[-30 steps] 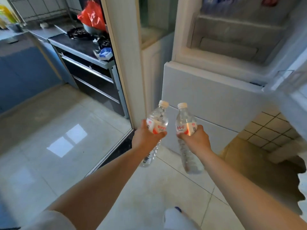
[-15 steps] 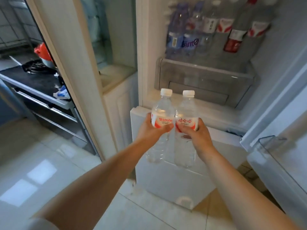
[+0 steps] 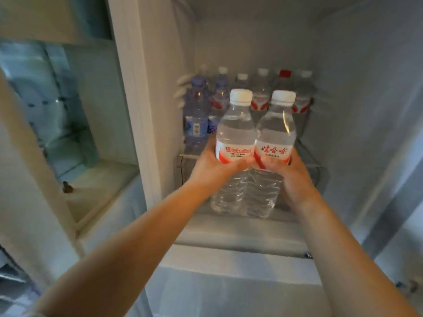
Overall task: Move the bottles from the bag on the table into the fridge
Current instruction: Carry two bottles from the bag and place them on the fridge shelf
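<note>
The open fridge (image 3: pixel 251 42) fills my view, its pale inner walls rising to a bare back panel, with a white cabinet edge (image 3: pixel 135 110) and a glassy recess off to the left. On the fridge shelf (image 3: pixel 309 165) stands a crowd of bottles: blue-tinted ones (image 3: pixel 196 115) at the left, clear ones with white caps (image 3: pixel 262 88) behind, and 1 with a red cap (image 3: pixel 285 75) toward the right rear.

Both my arms stretch forward and slightly up, forearms bare, converging toward the middle of the opening. My left hand (image 3: pixel 212 165) wraps around the left bottle (image 3: pixel 235 138) at its red-and-white label, thumb lying across the front, fingers curled behind out of sight. My right hand (image 3: pixel 295 177) grips the right bottle (image 3: pixel 274 138) the same way, thumb across the lower edge of its label. The 2 thumbs nearly meet in the middle.

The 2 bottles stand upright, side by side and touching, white caps level with each other, both full of clear water. They sit in front of the stored row, at the front edge of the shelf; I cannot tell whether their bases rest on anything. Below them runs the white front (image 3: pixel 240 266) of a lower compartment.
</note>
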